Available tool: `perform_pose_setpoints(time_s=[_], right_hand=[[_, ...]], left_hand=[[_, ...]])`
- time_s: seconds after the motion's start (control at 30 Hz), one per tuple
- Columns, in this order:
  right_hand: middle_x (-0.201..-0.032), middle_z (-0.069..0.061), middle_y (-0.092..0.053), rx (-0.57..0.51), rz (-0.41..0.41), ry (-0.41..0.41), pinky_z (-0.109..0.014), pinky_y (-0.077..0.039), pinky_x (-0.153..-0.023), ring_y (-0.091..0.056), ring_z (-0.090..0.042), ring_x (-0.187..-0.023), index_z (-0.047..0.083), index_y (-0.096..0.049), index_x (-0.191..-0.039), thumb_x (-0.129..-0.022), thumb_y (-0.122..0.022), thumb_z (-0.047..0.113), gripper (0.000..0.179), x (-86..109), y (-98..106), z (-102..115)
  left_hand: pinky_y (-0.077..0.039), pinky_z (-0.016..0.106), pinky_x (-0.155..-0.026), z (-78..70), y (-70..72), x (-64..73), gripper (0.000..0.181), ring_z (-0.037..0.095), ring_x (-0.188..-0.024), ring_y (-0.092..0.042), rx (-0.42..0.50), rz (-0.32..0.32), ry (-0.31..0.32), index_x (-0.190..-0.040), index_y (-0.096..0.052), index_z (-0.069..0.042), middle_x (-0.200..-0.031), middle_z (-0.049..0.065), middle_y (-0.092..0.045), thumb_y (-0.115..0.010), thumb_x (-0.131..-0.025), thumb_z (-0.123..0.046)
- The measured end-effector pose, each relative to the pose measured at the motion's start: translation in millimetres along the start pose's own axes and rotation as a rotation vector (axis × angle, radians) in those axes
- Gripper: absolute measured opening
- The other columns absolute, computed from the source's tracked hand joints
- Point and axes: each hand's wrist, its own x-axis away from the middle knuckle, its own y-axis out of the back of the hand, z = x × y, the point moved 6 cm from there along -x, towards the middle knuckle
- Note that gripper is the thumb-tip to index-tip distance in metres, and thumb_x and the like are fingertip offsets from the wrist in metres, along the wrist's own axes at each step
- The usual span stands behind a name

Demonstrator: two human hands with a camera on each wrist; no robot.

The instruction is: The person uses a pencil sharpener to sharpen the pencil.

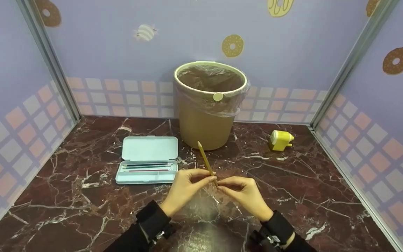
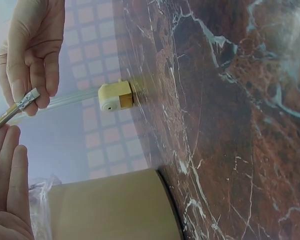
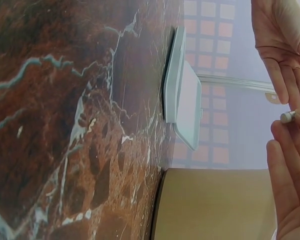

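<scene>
A yellow pencil [image 1: 205, 160] is held up between both hands in the head view, tilted, its pale tapered end pointing away toward the bin. My left hand [image 1: 184, 187] pinches its lower part between thumb and fingers. Close beside it, my right hand [image 1: 246, 193] pinches the near end with thumb and fingertips. That end carries a metal band and a whitish eraser [image 2: 35, 93], seen in the left wrist view. In the right wrist view the eraser tip [image 3: 287, 118] shows between the hands, while most of the pencil is hidden.
Left of the hands lies an open light-blue pencil case [image 1: 149, 147] with several pencils [image 1: 149, 165] inside. A tan bin [image 1: 206, 122] with a clear liner stands behind. At the right sits a small yellow-and-white device [image 1: 280, 140], resembling a pencil sharpener. Patterned walls enclose the marble-look table [image 1: 93, 213].
</scene>
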Motion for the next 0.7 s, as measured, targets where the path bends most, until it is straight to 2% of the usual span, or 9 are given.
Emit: perform_pose_setpoints(time_s=[0.13,0.23,0.3,0.47,0.6,0.7], right_hand=[[-0.102,-0.011,-0.08,0.045,-0.024,-0.018,-0.025,-0.062,-0.078,-0.072,0.002,-0.09,0.008,-0.08,-0.104,-0.088,-0.076,0.003,0.017,0.1,6.1,0.5],[-0.101,-0.011,-0.08,0.054,-0.031,-0.025,-0.023,-0.062,-0.078,-0.072,0.002,-0.09,0.009,-0.08,-0.105,-0.087,-0.075,-0.001,0.021,0.2,11.4,0.7],[-0.103,-0.012,-0.08,0.048,-0.026,-0.031,-0.023,-0.062,-0.079,-0.074,-0.001,-0.091,0.008,-0.079,-0.106,-0.088,-0.075,0.001,0.019,0.2,14.6,0.3],[-0.107,-0.018,-0.078,0.039,-0.009,-0.053,-0.025,-0.062,-0.083,-0.075,-0.004,-0.096,0.003,-0.078,-0.108,-0.088,-0.077,0.007,0.02,-1.3,21.4,1.5],[-0.109,-0.019,-0.078,0.029,-0.01,-0.07,-0.027,-0.063,-0.084,-0.075,-0.006,-0.097,0.003,-0.077,-0.109,-0.086,-0.077,0.001,0.023,-3.2,24.5,4.3],[-0.11,-0.019,-0.077,0.025,-0.013,-0.075,-0.027,-0.062,-0.083,-0.076,-0.009,-0.097,0.004,-0.077,-0.111,-0.085,-0.077,-0.001,0.026,-5.2,26.6,6.2]], left_hand=[[-0.061,0.02,-0.077,-2.9,1.7,-0.2,0.017,0.024,-0.086,-0.078,-0.071,0.061,-0.05,-0.102,-0.079,-0.007,-0.101,0.012,-0.081,-0.076,-0.09,-0.019],[-0.06,0.019,-0.075,-6.2,4.9,0.5,0.015,0.025,-0.084,-0.078,-0.172,0.112,-0.099,-0.1,-0.079,-0.006,-0.099,0.012,-0.081,-0.076,-0.09,-0.015],[-0.06,0.02,-0.076,-8.7,6.9,0.4,0.013,0.021,-0.082,-0.078,-0.25,0.138,-0.13,-0.099,-0.08,-0.006,-0.098,0.011,-0.081,-0.077,-0.089,-0.014],[-0.062,0.025,-0.073,-12.5,10.2,-1.5,0.012,0.019,-0.078,-0.078,-0.43,0.22,-0.16,-0.098,-0.08,-0.006,-0.093,0.01,-0.081,-0.077,-0.088,-0.012],[-0.061,0.025,-0.068,-14.8,12.4,-2.3,0.01,0.017,-0.072,-0.076,-0.567,0.279,-0.161,-0.094,-0.081,-0.008,-0.087,0.007,-0.081,-0.079,-0.087,-0.014],[-0.059,0.027,-0.063,-17.9,12.9,-1.4,0.008,0.017,-0.069,-0.074,-0.684,0.297,-0.194,-0.092,-0.082,-0.01,-0.085,0.006,-0.081,-0.08,-0.085,-0.015]])
